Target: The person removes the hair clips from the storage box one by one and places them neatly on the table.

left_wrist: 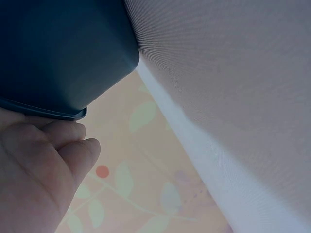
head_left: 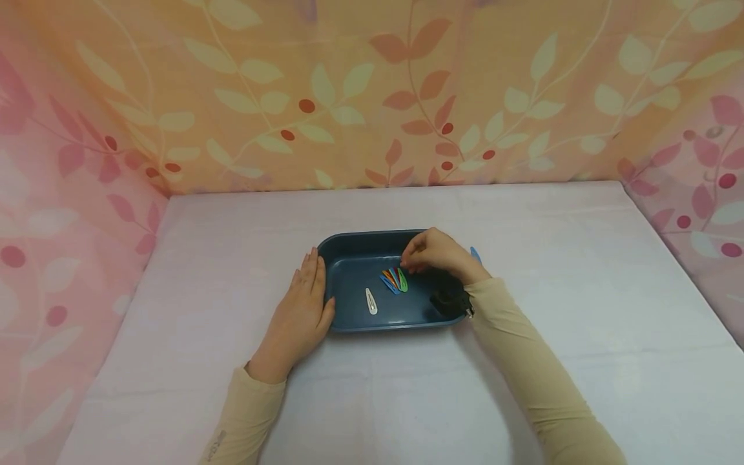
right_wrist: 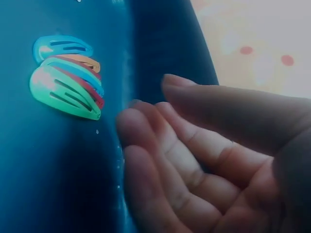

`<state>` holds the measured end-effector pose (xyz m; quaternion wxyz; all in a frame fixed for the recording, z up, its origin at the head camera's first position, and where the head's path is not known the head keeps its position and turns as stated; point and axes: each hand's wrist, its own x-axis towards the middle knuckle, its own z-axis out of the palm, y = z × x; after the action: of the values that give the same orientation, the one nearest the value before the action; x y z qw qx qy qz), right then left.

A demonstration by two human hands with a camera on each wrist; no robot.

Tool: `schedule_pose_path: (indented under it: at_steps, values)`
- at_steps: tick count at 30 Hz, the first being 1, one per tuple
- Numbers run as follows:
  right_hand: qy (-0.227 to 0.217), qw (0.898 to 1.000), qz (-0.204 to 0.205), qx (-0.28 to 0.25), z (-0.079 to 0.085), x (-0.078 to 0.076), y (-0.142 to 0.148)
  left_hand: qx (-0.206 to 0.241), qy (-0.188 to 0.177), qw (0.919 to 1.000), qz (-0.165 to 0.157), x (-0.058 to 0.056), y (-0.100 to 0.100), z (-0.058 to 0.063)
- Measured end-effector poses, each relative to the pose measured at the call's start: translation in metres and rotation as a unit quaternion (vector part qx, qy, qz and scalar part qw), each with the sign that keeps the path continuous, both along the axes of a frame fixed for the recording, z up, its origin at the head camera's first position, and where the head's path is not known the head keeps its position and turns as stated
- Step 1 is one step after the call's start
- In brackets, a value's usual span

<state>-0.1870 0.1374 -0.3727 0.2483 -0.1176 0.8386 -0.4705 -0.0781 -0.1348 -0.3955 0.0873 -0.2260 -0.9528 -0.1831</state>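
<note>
A dark blue tray (head_left: 349, 324) holds a small fan of overlapping snap hair clips (head_left: 394, 280) in blue, orange, red and green. The green clip (right_wrist: 63, 92) lies uppermost in the right wrist view. Apart from them, nearer the tray's front, is a white snap hair clip (head_left: 371, 301). My left hand (head_left: 302, 313) rests with extended fingers along the tray's left rim. Just behind the fan of clips, my right hand (head_left: 436, 252) hovers inside the tray, fingers loosely bent. Its thumb (right_wrist: 209, 99) stands apart from the fingertips, and nothing shows between them.
A blue object (head_left: 475, 254) shows beyond the tray's right end, partly behind my right wrist. The black wrist camera (head_left: 450, 300) covers the tray's right front corner. A white cloth (head_left: 372, 394) covers the table, with floral curtains (head_left: 349, 97) behind and at both sides.
</note>
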Motion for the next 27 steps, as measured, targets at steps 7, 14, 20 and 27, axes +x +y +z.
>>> schedule_pose_path:
  at_steps: [7, 14, 20, 27]
  values:
    - [-0.006, 0.999, 0.015, 0.030, -0.0014, -0.0003, -0.0022, -0.004, -0.002, 1.0000, 0.000, -0.0005, -0.0013, -0.0012]
    - [-0.011, 0.998, 0.032, 0.047, -0.0070, -0.0024, -0.0030, -0.003, 0.000, 1.0000, 0.001, -0.0010, -0.0017, -0.0025]
    - [-0.005, 0.996, 0.038, 0.079, -0.0079, -0.0015, -0.0046, -0.002, 0.003, 1.0000, 0.000, -0.0009, -0.0011, -0.0024]
    - [0.016, 0.990, 0.043, 0.136, -0.0079, -0.0015, -0.0085, -0.006, -0.003, 1.0000, 0.001, -0.0008, -0.0007, -0.0028]
